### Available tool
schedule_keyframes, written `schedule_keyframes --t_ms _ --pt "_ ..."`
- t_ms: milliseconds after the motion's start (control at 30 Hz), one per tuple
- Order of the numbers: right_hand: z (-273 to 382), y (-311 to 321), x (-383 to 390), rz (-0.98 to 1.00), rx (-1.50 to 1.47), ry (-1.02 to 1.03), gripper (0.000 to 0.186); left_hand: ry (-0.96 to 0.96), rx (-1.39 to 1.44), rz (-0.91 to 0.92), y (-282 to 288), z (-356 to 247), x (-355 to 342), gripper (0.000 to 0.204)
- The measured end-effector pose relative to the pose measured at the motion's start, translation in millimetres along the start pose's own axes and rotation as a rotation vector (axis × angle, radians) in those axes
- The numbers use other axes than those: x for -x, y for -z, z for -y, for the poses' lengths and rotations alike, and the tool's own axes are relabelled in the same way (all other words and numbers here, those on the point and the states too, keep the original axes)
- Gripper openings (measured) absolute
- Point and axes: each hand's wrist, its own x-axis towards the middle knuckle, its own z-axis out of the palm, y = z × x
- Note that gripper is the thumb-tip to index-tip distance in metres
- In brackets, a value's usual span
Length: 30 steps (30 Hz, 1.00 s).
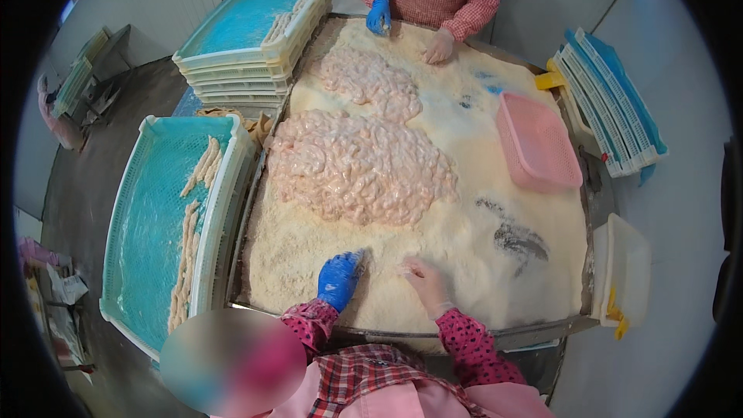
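My left hand (339,279), in a blue glove, rests low over the pale breading (387,294) near the table's front edge. Its fingers stretch forward, with crumbs on the fingertips. My right hand (428,285), in a thin clear glove, is a little to the right with fingers loosely bent. Between the two hands lies only breading that I can make out. Just beyond them sits a large glossy heap of raw, pale pink meat pieces (360,170). A smaller heap of the same meat (371,85) lies farther back.
Left stands a white crate with a teal mesh liner (128,209), holding breaded strips (186,263). Stacked crates (232,77) rise behind it. A pink basket (542,139) sits on the breading at right. Across the table, a co-worker's blue-gloved hand (379,17) touches the breading.
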Motion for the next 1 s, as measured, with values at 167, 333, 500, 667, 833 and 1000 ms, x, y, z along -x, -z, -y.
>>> schedule_keyframes --t_ms 167,333,500,667,833,1000 --pt "49.9 -16.3 9.4 -0.024 -0.517 -0.200 0.018 0.278 1.779 -0.056 -3.7 0.2 7.6 0.039" --pt "77.4 -52.3 20.3 -0.125 0.234 0.479 0.019 0.169 2.580 0.104 -9.6 -12.6 4.2 0.046" --pt "79.3 -33.8 11.0 -0.086 0.327 0.511 0.039 0.318 2.690 0.264 22.3 -41.0 11.0 0.049" --pt "90.0 -53.8 -3.2 -0.004 0.312 0.653 0.050 -0.457 2.100 -0.998 -30.5 -121.6 -3.9 0.060" --pt "152.9 -54.3 12.3 -0.073 0.413 0.792 0.038 0.014 1.856 -0.355 11.3 -71.1 19.6 0.054" --pt "97.1 -85.9 -24.1 0.074 0.138 0.491 0.067 0.210 1.656 -0.196 27.7 -38.1 27.1 0.056"
